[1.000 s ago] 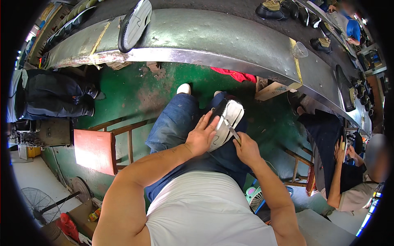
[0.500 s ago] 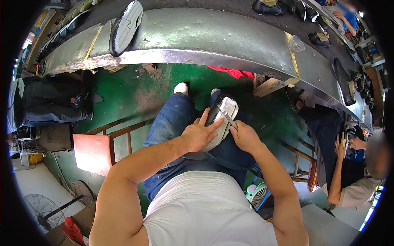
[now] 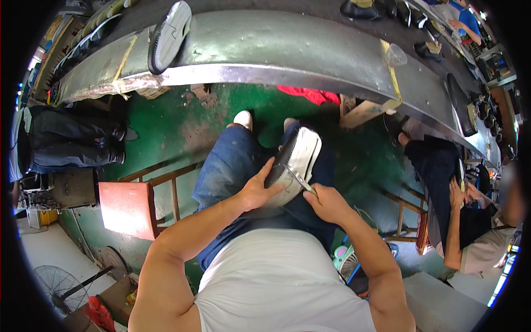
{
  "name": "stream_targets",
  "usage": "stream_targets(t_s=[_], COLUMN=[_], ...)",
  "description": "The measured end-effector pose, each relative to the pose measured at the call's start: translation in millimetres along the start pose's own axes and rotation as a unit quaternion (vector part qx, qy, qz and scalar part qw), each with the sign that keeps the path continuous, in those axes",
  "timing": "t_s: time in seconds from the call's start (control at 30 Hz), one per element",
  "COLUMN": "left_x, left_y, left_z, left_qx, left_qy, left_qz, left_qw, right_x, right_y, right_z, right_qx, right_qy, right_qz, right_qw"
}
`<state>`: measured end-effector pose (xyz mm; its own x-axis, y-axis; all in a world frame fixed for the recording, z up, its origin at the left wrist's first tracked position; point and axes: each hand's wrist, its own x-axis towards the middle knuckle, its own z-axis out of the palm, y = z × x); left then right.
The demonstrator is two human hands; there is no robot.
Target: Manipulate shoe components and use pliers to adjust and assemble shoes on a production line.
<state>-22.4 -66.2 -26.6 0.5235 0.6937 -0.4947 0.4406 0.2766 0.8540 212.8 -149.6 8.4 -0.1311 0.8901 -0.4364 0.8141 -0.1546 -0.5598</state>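
Observation:
A black shoe with a whitish sole (image 3: pixel 300 155) lies tilted over my lap, the sole turned up. Stitching runs along its dark edge, and a loose dark thread curls on the sole. My left hand (image 3: pixel 258 191) grips the shoe's near left side, the thumb reaching across the sole. In my right hand (image 3: pixel 327 202) is a slim metal hand tool (image 3: pixel 299 177) with a pale handle end; whether it is an awl or a blade I cannot tell. Its tip touches or hovers over the sole near the stitched edge.
A metal-topped bench (image 3: pixel 238 44) crosses ahead, bearing another shoe (image 3: pixel 169 39), a clear cup (image 3: pixel 396 55) and several dark shoes to the right. A red-topped stool (image 3: pixel 127 209) stands left, a small green fan (image 3: pixel 345 260) beside my right hip. A co-worker (image 3: pixel 470 221) sits at right.
My left hand has slid back from the middle of the sole to its near left side, uncovering the stitched edge. My right hand and the tool have shifted slightly left and nearer me.

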Motion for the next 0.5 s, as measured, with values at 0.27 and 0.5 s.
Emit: stream_targets(t_s=[0.27,0.5], left_x=[-33,-46], left_y=[59,16], left_z=[-47,-31], left_qx=[0.469,0.453], left_qy=[0.039,0.113], left_qz=[0.222,0.302], left_qw=[0.854,0.831], right_x=[-49,-17], right_y=[1,-22], right_z=[-57,-80], right_qx=[0.105,-0.146], right_qy=[0.047,0.117], right_qz=[-0.016,-0.119], right_qw=[0.993,0.975])
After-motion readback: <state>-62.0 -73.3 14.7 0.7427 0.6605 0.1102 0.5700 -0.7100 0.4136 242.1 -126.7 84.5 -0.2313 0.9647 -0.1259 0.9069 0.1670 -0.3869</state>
